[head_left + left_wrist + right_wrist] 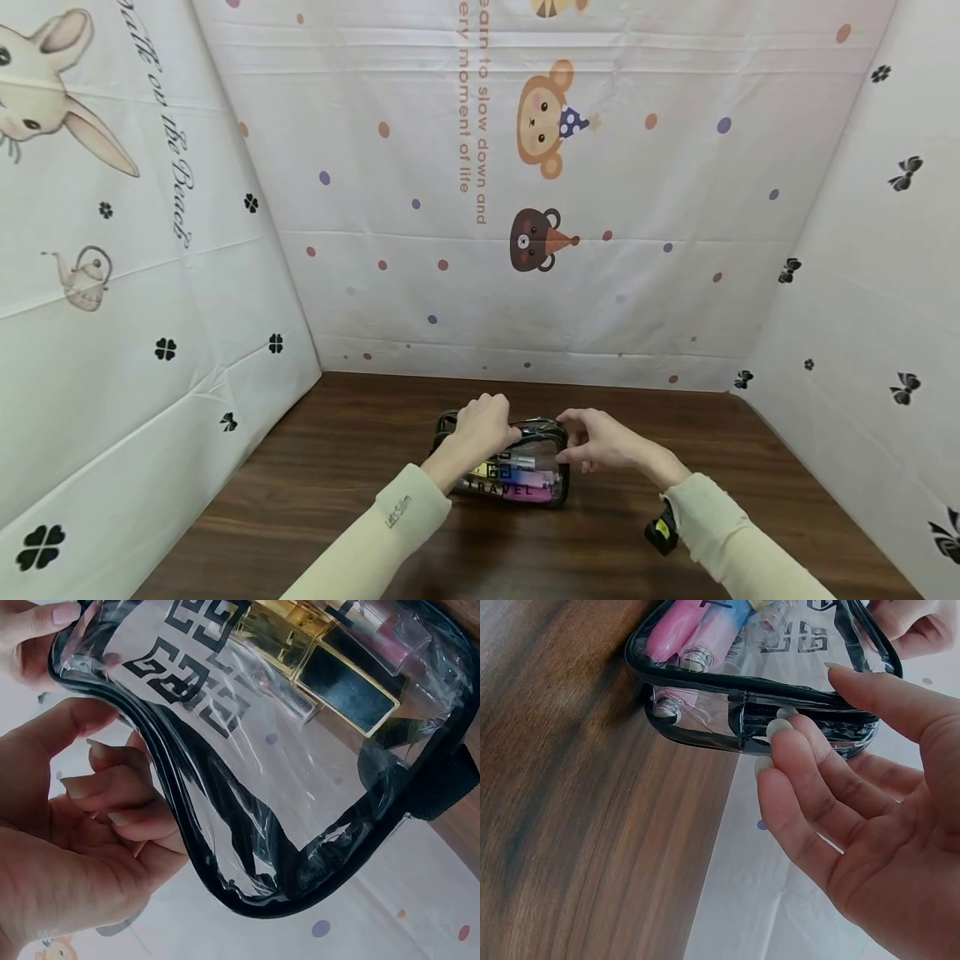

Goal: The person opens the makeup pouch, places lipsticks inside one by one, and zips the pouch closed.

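Black-edged pouch (pixel 516 475), one, reads "TRAVEL" | left grip (pixel 482 427), 11 o'clock, curled on top edge | right grip (pixel 603 442), 2 o'clock, pinching end

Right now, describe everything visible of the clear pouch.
The clear pouch, seemingly plastic with black piping, stands on the brown table. Black "TRAVEL" lettering and a geometric logo mark its front; pink, blue and yellow items show through. The left hand curls at its top edge; the right hand holds its right end between thumb and fingers. Whether it is zipped is unclear.
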Demonstrator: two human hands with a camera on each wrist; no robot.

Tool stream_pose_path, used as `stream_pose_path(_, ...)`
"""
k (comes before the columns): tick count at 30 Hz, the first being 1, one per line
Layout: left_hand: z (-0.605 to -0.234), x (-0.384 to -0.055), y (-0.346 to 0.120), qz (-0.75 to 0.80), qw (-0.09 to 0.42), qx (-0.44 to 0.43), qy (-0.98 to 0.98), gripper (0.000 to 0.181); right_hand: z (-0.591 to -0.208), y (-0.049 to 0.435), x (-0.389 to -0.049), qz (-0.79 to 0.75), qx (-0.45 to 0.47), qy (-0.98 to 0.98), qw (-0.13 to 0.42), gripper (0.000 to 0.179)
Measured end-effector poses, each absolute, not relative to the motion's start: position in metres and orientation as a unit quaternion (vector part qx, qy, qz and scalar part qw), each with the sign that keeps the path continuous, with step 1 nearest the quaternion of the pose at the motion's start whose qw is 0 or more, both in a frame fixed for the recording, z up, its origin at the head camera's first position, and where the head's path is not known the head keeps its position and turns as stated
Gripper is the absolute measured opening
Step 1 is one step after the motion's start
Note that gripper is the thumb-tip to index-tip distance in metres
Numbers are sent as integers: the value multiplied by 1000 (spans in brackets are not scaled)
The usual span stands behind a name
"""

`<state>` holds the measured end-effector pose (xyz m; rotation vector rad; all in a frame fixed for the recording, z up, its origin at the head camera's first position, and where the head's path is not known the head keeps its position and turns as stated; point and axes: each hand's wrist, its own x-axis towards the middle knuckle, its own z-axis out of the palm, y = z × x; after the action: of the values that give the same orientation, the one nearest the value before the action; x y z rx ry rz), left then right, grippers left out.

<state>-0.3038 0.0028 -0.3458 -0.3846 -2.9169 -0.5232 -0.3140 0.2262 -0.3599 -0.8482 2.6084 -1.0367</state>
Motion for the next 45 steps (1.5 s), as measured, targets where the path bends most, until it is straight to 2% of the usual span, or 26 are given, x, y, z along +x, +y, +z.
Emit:
stream_pose_path(4,-347,-303,3,-175,80,-134,-972,35,-358,225,-314,-350,-285,886,105,66)
stream_pose_path(11,-346,-301,-2,-183,81,-168,-965,47,-358,223,-315,-332,-277,897,95,66)
stream_pose_path(17,-344,-301,-11,-200,56,-196,-958,51,-357,219,-316,-268,-298,916,27,63)
stream_pose_path(20,-342,-302,-16,-189,46,-189,-963,46,-356,219,-315,-255,-304,918,13,59)
stream_pose_path(23,-341,-302,-18,-184,39,-183,-965,41,-355,219,-315,-251,-304,919,13,59)
stream_pose_path(29,-341,-303,-23,-196,37,-174,-964,49,-356,217,-313,-252,-295,921,26,61)
stream_pose_path(35,-337,-304,-30,-213,30,-148,-965,46,-357,215,-312,-254,-291,922,26,58)
stream_pose_path(45,-333,-304,-41,-226,32,-144,-963,50,-357,212,-311,-243,-296,924,19,56)
